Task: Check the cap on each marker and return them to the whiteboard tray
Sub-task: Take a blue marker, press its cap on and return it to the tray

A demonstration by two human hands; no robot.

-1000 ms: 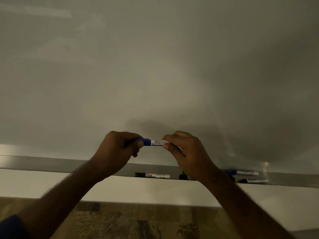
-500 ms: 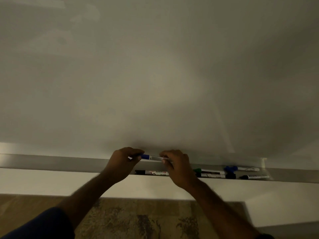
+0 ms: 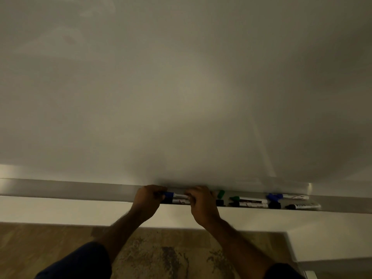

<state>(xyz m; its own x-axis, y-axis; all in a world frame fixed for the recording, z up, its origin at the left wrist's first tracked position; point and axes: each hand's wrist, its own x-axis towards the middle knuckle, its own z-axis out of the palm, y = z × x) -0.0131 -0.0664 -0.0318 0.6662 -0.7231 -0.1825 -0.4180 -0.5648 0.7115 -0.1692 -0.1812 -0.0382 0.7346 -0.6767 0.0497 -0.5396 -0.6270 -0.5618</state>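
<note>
A blue-capped marker (image 3: 175, 195) lies level just above the whiteboard tray (image 3: 80, 189). My left hand (image 3: 148, 200) grips its cap end and my right hand (image 3: 201, 204) grips its barrel end. Right under it in the tray lies a black-capped marker (image 3: 180, 201), partly hidden by my hands. Further right in the tray are a green-capped marker (image 3: 248, 199), a dark marker (image 3: 251, 204) below it, another blue-capped marker (image 3: 285, 196), and a black-capped marker (image 3: 302, 206). A loose green cap or marker end (image 3: 220, 194) shows beside my right hand.
The whiteboard (image 3: 181, 87) fills the view above the tray. Below the tray runs a white wall strip (image 3: 60, 210), then a patterned brown floor (image 3: 161, 256). A white ledge or panel (image 3: 332, 246) sits at the lower right.
Both hands have carried the blue-capped marker down from in front of the board to the tray. More markers at the right have come into sight.
</note>
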